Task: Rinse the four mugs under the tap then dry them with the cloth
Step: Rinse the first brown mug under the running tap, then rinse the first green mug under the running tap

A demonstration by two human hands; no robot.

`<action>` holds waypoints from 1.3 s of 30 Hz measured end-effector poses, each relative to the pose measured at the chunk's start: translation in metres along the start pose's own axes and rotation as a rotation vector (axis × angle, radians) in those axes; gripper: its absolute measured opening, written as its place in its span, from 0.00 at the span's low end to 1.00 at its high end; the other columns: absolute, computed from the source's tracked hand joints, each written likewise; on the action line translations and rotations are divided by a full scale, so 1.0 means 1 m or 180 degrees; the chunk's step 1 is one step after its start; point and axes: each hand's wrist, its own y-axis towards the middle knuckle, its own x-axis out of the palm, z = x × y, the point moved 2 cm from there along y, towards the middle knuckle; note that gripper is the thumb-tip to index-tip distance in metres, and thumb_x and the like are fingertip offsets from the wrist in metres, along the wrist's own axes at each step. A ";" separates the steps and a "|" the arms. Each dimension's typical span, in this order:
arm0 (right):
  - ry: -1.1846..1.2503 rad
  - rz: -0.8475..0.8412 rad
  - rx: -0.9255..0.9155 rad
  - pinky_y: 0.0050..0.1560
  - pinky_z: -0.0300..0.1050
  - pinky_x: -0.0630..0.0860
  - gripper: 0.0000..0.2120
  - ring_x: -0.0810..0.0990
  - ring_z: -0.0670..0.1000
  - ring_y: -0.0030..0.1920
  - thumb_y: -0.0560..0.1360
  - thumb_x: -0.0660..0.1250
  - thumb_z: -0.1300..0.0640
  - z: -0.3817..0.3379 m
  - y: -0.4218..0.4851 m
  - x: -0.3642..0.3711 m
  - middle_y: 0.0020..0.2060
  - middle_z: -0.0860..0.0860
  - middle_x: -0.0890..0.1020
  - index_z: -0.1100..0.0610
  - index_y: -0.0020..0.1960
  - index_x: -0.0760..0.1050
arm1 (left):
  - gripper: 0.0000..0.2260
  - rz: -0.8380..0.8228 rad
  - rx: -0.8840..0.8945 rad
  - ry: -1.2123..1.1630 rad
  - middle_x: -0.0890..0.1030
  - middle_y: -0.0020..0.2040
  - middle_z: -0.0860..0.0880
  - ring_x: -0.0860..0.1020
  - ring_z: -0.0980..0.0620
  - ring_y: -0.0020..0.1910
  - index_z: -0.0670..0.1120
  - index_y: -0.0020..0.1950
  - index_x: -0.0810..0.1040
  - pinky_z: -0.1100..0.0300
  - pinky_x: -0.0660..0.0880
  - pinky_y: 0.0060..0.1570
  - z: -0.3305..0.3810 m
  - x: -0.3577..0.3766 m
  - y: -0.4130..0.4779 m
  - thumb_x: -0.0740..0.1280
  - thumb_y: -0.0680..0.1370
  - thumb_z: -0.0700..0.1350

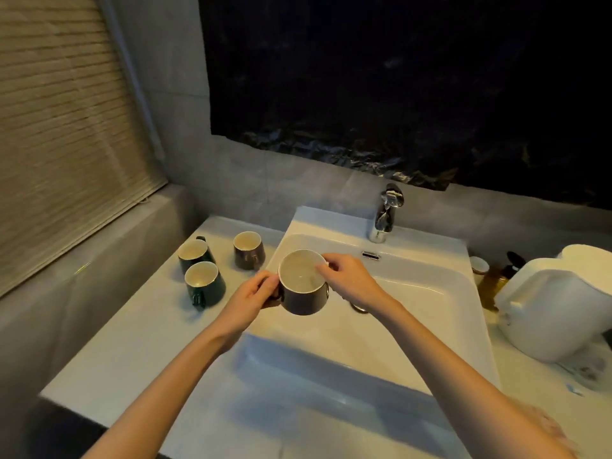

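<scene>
your left hand (pixel 252 294) grips the handle of a dark mug (pixel 303 281), holding it upright over the left part of the white sink (pixel 427 286). your right hand (pixel 347 276) pinches its far rim, fingers dipping inside. three more mugs (pixel 202 279) stand on the counter (pixel 132 342) just left of the sink.

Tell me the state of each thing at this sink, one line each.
Held mug: upright over the sink.
Left hand: grips its handle.
Right hand: pinches its rim.
Three other mugs: upright on the counter, left of sink.
Tap: no water visibly running.
Window blind: lowered.
</scene>
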 end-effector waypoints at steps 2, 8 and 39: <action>0.0017 -0.0216 -0.0053 0.32 0.31 0.64 0.14 0.73 0.45 0.41 0.82 0.57 0.49 -0.015 0.012 0.023 0.50 0.48 0.77 0.50 0.64 0.74 | 0.12 0.0183 -0.0127 -0.0097 0.80 0.52 0.47 0.79 0.58 0.50 0.43 0.56 0.77 0.67 0.77 0.45 -0.011 -0.027 -0.005 0.57 0.82 0.48; -0.0216 -0.0536 -0.0233 0.46 0.37 0.75 0.16 0.78 0.49 0.50 0.82 0.56 0.48 -0.056 0.053 0.112 0.56 0.50 0.80 0.52 0.65 0.74 | 0.11 0.0416 -0.0319 0.0042 0.79 0.52 0.50 0.78 0.53 0.54 0.48 0.54 0.77 0.61 0.77 0.54 -0.047 -0.120 -0.018 0.56 0.82 0.48; -0.0742 -0.1301 0.0565 0.63 0.50 0.73 0.19 0.75 0.56 0.64 0.83 0.56 0.54 -0.110 0.180 0.375 0.68 0.54 0.74 0.54 0.72 0.68 | 0.08 -0.0358 -0.0796 0.1206 0.82 0.48 0.53 0.79 0.55 0.51 0.45 0.54 0.78 0.53 0.74 0.56 -0.216 -0.365 0.018 0.60 0.81 0.46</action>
